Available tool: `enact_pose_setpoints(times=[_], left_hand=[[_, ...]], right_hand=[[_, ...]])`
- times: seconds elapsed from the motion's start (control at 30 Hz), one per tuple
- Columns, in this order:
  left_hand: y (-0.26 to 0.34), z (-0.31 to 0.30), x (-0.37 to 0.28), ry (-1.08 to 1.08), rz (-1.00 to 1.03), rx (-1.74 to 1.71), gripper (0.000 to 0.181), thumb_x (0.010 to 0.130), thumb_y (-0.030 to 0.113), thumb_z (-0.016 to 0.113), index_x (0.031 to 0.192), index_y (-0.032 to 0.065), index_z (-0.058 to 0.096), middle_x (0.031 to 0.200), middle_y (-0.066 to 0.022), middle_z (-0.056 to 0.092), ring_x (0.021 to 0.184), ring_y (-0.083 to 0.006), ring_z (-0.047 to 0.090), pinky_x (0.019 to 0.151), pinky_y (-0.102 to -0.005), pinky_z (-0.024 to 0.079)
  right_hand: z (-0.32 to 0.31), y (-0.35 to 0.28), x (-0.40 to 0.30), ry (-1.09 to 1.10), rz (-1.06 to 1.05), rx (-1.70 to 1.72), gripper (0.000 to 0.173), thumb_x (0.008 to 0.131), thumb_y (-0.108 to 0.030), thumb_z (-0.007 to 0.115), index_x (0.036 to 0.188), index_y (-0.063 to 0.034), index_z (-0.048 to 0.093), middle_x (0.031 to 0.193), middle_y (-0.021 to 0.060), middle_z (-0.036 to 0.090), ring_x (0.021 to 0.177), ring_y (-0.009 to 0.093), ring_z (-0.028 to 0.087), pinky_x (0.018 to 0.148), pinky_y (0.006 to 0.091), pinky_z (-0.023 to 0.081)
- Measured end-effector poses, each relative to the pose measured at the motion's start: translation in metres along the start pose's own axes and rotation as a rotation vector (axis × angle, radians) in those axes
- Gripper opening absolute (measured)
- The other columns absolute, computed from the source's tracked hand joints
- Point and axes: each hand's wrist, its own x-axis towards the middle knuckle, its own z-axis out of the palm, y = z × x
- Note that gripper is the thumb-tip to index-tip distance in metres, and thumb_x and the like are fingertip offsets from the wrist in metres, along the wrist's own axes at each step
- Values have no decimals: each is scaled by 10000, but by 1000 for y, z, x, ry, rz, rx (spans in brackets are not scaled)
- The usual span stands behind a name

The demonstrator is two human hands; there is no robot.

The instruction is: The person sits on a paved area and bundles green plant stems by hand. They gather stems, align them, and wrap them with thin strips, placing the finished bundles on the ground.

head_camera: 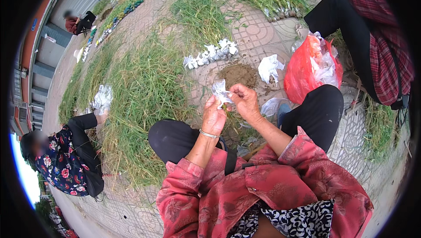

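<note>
Both hands are raised in front of my knees, close together. My left hand (213, 115) pinches a small white plastic bag (221, 90) from below and the left; a bangle circles that wrist. On the bag's right edge, the fingers and thumb of my right hand (244, 102) grip the crumpled plastic. Some thin stems seem to hang under the hands, but the fingers hide most of them. Just beyond lies a mound of brown soil (239, 73) on the paving. Another white bag (270, 68) lies flat to its right.
A red plastic bag (297, 68) stuffed with white bags stands by my right knee. A row of white-wrapped plant roots (212, 54) lies past the soil. Cut grass (144, 100) is heaped at left. People sit close on the left (62, 162) and right (378, 40).
</note>
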Motion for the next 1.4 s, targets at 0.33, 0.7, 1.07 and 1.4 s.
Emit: enact_pose_setpoints(times=[0.33, 0.7, 1.07, 1.4], left_hand=[[21, 15, -3, -203, -13, 363, 253, 794, 142, 568, 996, -6, 528, 890, -42, 580, 743, -101, 530, 616, -229, 413], [14, 7, -2, -28, -68, 257, 104, 764, 46, 589, 848, -3, 553, 768, -53, 590, 651, -105, 549, 525, -232, 449], [-12, 9, -3, 224, 519, 928, 69, 788, 14, 513, 823, -38, 544, 700, -81, 553, 577, -125, 523, 503, -227, 415], [-11, 13, -10, 240, 671, 1206, 163, 720, 16, 566, 870, -42, 549, 763, -136, 532, 682, -244, 545, 612, -298, 423]], right_hand=[[-12, 4, 8, -66, 288, 306, 134, 674, 33, 603, 788, -37, 593, 665, 9, 582, 557, 73, 529, 420, 197, 388], [-25, 6, 12, -254, 271, 238, 250, 663, 83, 573, 887, -27, 564, 726, 18, 584, 591, 93, 544, 461, 211, 421], [-7, 13, 4, -105, 313, 397, 269, 675, 102, 477, 900, -25, 553, 744, 43, 586, 574, 130, 550, 445, 246, 432], [-10, 34, 9, -17, 235, 290, 230, 694, 78, 506, 894, -28, 544, 768, 38, 583, 586, 121, 543, 467, 228, 429]])
